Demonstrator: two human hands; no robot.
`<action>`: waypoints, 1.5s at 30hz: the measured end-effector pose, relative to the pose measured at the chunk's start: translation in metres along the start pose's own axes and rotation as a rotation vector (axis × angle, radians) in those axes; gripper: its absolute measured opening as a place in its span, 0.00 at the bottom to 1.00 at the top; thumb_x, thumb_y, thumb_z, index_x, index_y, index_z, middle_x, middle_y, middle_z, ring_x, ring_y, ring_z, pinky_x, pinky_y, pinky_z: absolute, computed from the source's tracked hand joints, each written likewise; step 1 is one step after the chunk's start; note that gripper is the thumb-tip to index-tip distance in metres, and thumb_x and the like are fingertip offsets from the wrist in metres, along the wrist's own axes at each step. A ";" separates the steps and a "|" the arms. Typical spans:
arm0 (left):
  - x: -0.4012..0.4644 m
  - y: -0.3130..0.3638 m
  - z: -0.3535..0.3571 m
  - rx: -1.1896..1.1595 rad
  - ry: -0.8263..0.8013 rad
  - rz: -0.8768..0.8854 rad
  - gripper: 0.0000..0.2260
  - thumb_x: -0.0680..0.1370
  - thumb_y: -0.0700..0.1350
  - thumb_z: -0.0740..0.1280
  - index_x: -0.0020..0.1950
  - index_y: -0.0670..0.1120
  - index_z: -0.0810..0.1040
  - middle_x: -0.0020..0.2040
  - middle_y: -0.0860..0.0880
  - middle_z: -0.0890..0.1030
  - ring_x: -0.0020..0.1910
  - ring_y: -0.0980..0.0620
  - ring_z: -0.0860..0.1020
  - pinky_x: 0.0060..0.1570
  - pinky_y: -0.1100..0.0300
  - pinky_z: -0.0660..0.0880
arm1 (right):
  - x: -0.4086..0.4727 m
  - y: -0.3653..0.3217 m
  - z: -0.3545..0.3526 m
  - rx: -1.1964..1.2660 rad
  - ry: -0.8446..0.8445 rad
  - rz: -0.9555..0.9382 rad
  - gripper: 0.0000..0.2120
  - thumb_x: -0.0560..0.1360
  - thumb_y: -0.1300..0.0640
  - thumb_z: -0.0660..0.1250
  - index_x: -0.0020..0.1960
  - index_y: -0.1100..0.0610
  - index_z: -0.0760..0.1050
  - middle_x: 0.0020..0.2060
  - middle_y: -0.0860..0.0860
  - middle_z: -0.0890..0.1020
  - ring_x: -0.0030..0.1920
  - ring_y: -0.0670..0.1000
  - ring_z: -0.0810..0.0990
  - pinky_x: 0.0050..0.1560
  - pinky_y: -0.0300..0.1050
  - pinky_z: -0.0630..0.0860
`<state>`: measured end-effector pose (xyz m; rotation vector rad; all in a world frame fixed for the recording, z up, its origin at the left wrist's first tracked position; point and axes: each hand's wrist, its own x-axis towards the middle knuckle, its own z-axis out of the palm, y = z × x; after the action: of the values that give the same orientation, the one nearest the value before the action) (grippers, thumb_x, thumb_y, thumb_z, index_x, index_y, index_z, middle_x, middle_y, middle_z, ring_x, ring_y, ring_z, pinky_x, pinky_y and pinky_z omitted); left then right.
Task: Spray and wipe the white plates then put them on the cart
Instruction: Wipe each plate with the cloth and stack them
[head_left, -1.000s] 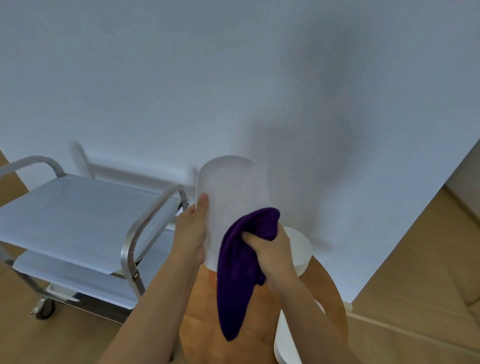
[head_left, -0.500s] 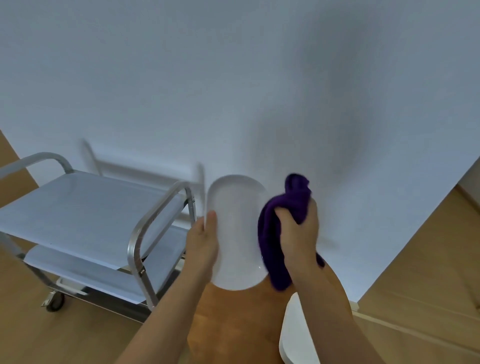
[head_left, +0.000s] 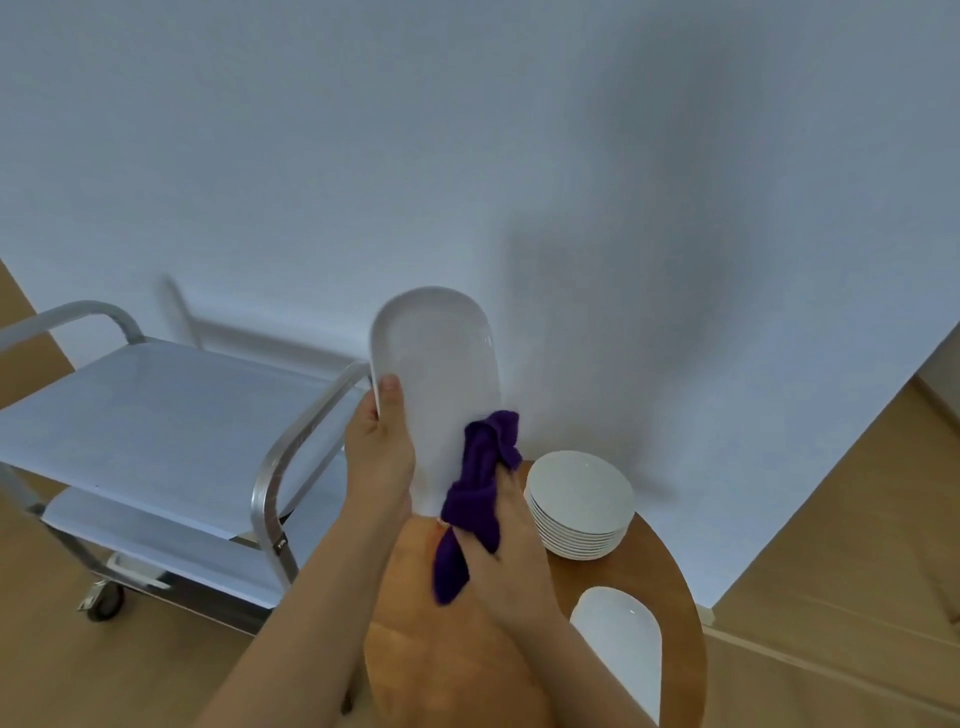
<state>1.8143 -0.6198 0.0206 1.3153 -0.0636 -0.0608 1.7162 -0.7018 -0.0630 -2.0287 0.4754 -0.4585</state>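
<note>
Nearest, a round wooden table (head_left: 670, 613) with a warm orange-brown top carries an oblong white plate (head_left: 621, 634) at its near edge, smooth and glossy, partly hidden behind the right forearm. Above the tabletop the right hand (head_left: 506, 551) holds a purple cloth (head_left: 475, 499), soft and bunched, its fingers curled round the folds and pressing them to the lower edge of the held plate (head_left: 436, 374). That plate is long, with rounded ends, plain glazed white, tilted nearly upright in the air above the table. The left hand (head_left: 379, 457) grips its left rim, thumb on the face and fingers behind. Just right of the cloth stands a stack of round white plates (head_left: 579, 504) with thin rims. Further left is the cart (head_left: 291, 447), brushed steel tubing with flat pale shelves and a dark caster. Behind everything rises a matte white wall (head_left: 467, 156).
</note>
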 end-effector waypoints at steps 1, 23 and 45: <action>0.002 -0.001 -0.003 -0.017 0.003 -0.025 0.10 0.80 0.59 0.57 0.46 0.58 0.75 0.39 0.58 0.82 0.33 0.64 0.81 0.26 0.70 0.74 | -0.006 0.006 -0.006 -0.006 -0.094 -0.110 0.26 0.78 0.55 0.65 0.72 0.48 0.58 0.68 0.38 0.66 0.68 0.40 0.65 0.67 0.30 0.59; 0.007 -0.037 -0.011 0.749 -0.214 -0.034 0.12 0.80 0.50 0.61 0.52 0.42 0.74 0.46 0.47 0.77 0.46 0.46 0.75 0.41 0.60 0.68 | 0.014 -0.035 -0.044 0.832 0.156 0.320 0.09 0.68 0.71 0.66 0.46 0.60 0.76 0.38 0.56 0.81 0.41 0.56 0.79 0.44 0.53 0.77; -0.013 -0.004 0.009 -0.184 -0.622 -0.476 0.34 0.67 0.70 0.60 0.63 0.48 0.79 0.60 0.41 0.80 0.61 0.45 0.79 0.58 0.53 0.77 | 0.032 -0.051 -0.014 0.325 0.032 -0.279 0.32 0.68 0.41 0.64 0.69 0.35 0.57 0.66 0.47 0.70 0.67 0.49 0.69 0.66 0.55 0.68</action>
<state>1.8010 -0.6290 0.0186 1.0637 -0.2658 -0.8614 1.7436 -0.7054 -0.0077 -1.7782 0.1238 -0.6915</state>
